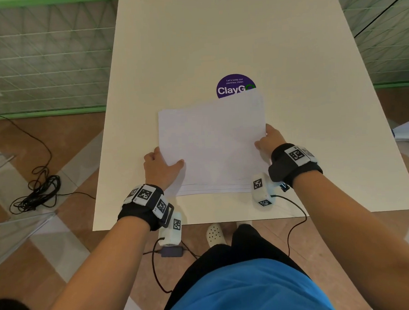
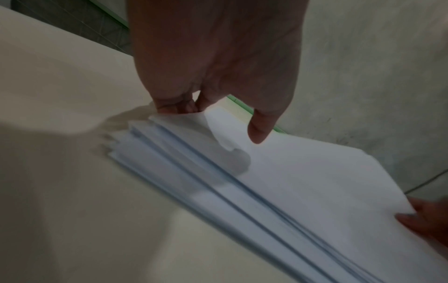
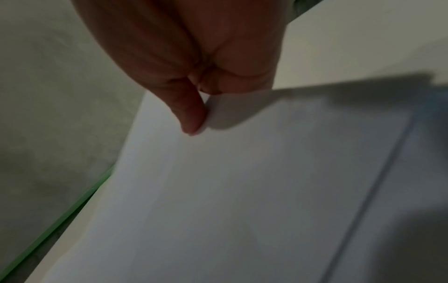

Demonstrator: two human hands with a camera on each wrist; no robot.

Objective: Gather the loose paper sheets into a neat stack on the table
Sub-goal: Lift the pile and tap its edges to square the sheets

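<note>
- Left hand (image 1: 160, 167) pinches the sheets' (image 1: 212, 142) left edge, thumb on top.
- Right hand (image 1: 269, 139) pinches the right edge.
- Sheets cover part of the table's (image 1: 216, 35) sticker (image 1: 235, 85).

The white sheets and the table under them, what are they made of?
The sheets look like thin matte office paper: their layered edges fan out and one corner bends under the left hand. The table seems to be smooth cream laminate or painted board; the pictures cannot settle which.
</note>
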